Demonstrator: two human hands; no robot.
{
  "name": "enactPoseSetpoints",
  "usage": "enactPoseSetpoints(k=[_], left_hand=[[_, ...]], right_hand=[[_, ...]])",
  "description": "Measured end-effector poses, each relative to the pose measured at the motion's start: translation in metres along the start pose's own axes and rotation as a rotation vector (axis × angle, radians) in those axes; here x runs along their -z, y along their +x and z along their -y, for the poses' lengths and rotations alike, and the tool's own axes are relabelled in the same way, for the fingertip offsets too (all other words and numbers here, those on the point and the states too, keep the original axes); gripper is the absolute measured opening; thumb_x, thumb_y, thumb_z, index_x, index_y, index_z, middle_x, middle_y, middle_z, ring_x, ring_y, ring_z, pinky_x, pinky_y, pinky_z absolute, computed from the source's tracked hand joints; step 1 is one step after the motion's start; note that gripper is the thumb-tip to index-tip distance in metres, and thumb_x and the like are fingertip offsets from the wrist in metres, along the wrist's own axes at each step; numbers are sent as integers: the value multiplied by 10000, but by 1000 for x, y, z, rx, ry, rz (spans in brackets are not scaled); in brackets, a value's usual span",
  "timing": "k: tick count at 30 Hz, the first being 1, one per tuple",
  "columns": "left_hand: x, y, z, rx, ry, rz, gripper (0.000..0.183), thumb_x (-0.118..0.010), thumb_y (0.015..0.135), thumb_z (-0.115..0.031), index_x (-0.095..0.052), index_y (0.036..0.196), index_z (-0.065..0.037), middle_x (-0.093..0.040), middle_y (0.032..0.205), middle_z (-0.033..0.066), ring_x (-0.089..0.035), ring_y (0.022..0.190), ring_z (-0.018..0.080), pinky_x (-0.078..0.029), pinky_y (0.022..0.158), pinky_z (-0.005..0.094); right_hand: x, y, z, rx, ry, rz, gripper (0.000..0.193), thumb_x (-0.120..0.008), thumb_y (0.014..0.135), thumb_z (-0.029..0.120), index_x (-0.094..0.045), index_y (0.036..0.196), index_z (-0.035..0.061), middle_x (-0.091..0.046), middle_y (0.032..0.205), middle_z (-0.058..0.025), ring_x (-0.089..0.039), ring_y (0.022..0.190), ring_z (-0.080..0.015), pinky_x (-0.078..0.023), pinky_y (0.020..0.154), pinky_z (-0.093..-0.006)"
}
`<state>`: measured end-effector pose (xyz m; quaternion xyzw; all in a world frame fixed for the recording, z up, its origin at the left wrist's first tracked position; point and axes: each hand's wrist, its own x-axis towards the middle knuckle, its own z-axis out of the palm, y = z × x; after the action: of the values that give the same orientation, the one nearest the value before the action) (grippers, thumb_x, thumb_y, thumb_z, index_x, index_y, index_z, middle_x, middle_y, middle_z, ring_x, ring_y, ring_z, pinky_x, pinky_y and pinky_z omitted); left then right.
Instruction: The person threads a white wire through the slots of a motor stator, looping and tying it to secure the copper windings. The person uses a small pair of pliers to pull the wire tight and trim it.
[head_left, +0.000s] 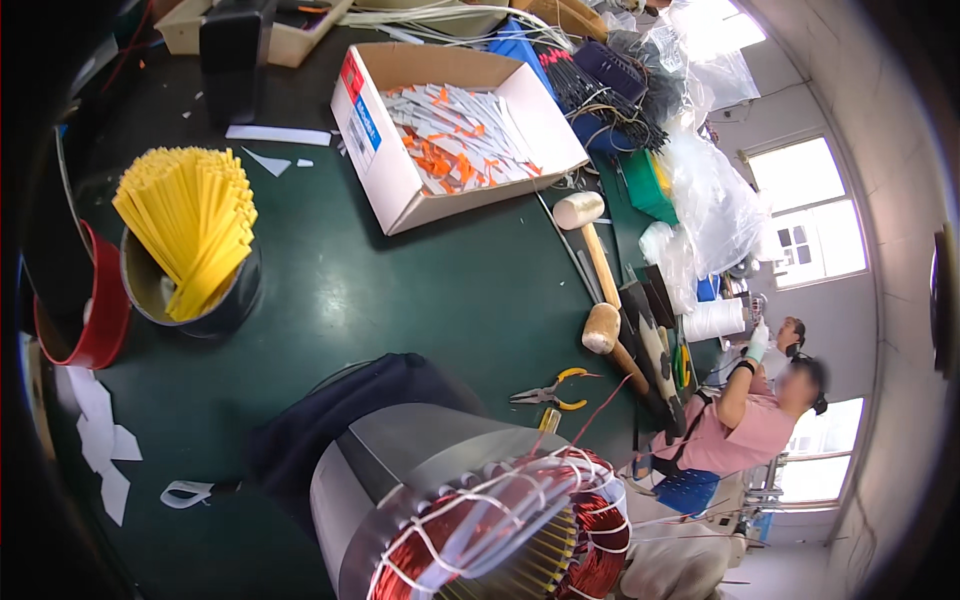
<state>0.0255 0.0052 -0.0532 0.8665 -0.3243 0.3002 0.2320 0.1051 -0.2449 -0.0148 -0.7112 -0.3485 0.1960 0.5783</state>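
Observation:
Neither of my hands shows in the head view. A grey metal motor stator (pixel 425 450) lies on its side at the bottom middle. Its open end faces right. Red-brown copper wire windings (pixel 600 540) ring this end, bound with white cord, with clear sleeves across them. Thin reddish wires rise from the windings. Behind and left of the stator, a dark blue cloth (pixel 300 435) is bunched on the green table (pixel 400 290). Yellow-handled pliers (pixel 555 392) lie with their handles spread, just beyond the stator.
A dark pot (pixel 235 300) of yellow strips (pixel 190 210) stands left beside a red container (pixel 105 310). An open white box (pixel 370 170) holds white and orange slips. Mallets (pixel 600 265) lie at right. Paper scraps (pixel 100 440) lie left. A person in pink (pixel 735 430) works beyond.

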Motion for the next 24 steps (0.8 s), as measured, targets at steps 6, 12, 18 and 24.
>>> enactPoseSetpoints(k=[6,12,18,24], left_hand=[[-3,-7,5,-8,-12,-24,440,-617,899,-250,-710,1265,-25,-725,1175,221,-733,980,289,-577,842,397],[-1,-5,3,-36,-7,-27,438,-614,902,-251,-708,1268,-28,-726,1187,217,-734,999,291,-579,857,399],[16,-5,-10,-12,20,15,437,-612,905,-251,-705,1272,-32,-726,1199,214,-736,1018,293,-580,871,400],[25,16,6,-67,-101,23,346,-776,706,-201,-826,1042,-140,-686,867,61,-612,625,152,-480,523,295]], right_hand=[[-5,4,3,-21,-40,-9,464,-597,1083,459,-704,920,37,-739,900,-115,-720,778,-392,-574,792,-550],[-6,-5,13,-2,-44,-11,448,-613,1080,423,-714,904,23,-739,896,-127,-726,786,-388,-582,793,-545],[-17,-14,31,158,56,68,432,-630,1077,386,-724,889,9,-738,893,-139,-732,794,-384,-590,794,-539],[-25,-32,44,353,-76,86,209,-603,1082,192,-642,1099,-13,-707,764,-106,-724,757,-323,-582,704,-480]])
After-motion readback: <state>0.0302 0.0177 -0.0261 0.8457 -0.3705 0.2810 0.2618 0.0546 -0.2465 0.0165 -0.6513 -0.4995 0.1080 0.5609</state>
